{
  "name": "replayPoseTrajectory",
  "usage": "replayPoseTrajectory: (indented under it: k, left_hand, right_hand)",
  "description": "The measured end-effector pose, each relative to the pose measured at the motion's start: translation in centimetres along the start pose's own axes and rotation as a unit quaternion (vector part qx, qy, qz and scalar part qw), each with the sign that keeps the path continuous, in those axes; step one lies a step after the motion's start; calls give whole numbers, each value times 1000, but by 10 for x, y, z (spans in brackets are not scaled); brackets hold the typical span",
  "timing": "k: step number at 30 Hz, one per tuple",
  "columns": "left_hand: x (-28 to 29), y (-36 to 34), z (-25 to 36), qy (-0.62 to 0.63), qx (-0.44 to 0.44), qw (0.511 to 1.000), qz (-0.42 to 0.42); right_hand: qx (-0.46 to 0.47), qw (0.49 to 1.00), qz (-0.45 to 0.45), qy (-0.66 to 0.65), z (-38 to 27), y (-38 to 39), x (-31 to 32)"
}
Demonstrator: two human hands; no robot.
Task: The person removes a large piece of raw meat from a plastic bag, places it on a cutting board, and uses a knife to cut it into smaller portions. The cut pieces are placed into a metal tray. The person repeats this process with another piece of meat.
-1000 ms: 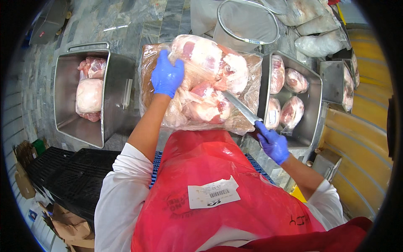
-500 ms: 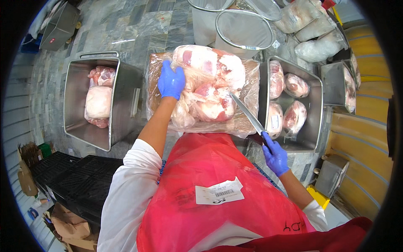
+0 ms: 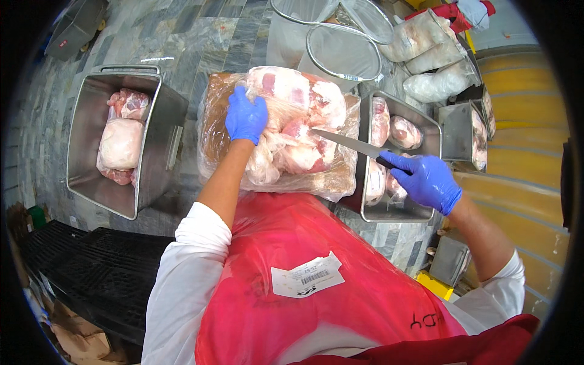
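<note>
Several large pieces of raw meat with white fat, one at the back [image 3: 280, 85], lie on a plastic-lined cardboard box [image 3: 220, 97] in front of me. Clear plastic film [image 3: 263, 161] is bunched around their left side. My left hand [image 3: 247, 117], in a blue glove, is closed on that film at the back left. Blue-gloved too, my right hand [image 3: 431, 181] grips a long knife [image 3: 356, 144] by its dark handle. The blade points left, its tip at the front piece of meat [image 3: 301, 149]; whether it cuts in, I cannot tell.
A steel tub [image 3: 159, 140] with meat stands left; another [image 3: 435, 143] with wrapped meat stands right, close to the box. Behind are hoop-framed clear bags [image 3: 344, 55] and filled plastic bags [image 3: 438, 82]. Black pallets [image 3: 103, 267] lie at the lower left.
My right hand has risen and moved right, and the knife now lies flatter, its tip farther left over the meat. My left hand keeps its hold. The whole view has shifted slightly.
</note>
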State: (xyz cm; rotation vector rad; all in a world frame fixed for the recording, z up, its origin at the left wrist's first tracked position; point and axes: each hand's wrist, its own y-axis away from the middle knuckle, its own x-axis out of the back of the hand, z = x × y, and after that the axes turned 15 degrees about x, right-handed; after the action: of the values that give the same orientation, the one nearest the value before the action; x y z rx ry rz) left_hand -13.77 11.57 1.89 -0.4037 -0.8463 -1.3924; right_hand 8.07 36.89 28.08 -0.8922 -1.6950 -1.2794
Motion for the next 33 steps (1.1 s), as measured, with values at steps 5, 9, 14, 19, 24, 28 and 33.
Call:
replayPoseTrajectory:
  k: [5, 9, 14, 19, 24, 28, 33]
  left_hand:
    - [-1, 2, -3, -29, 18, 999, 5]
    - [-2, 9, -8, -12, 29, 999, 35]
    - [-1, 12, -12, -13, -8, 998, 61]
    - [-12, 8, -20, 19, -3, 998, 65]
    - [-8, 3, -15, 17, 22, 997, 71]
    - [-8, -1, -15, 21, 9, 998, 60]
    - [-12, 0, -22, 17, -5, 998, 57]
  right_hand:
    - [-26, 994, -96, -40, -10, -41, 35]
    - [-15, 997, -67, -46, -18, -35, 0]
    - [-31, 993, 81, -75, 5, 12, -126]
    - [-24, 975, 151, -160, 23, 13, -226]
    - [-61, 963, 218, -145, -1, -10, -261]
    - [-56, 957, 231, -165, -7, 34, -233]
    - [-64, 951, 232, -192, -1, 70, -152]
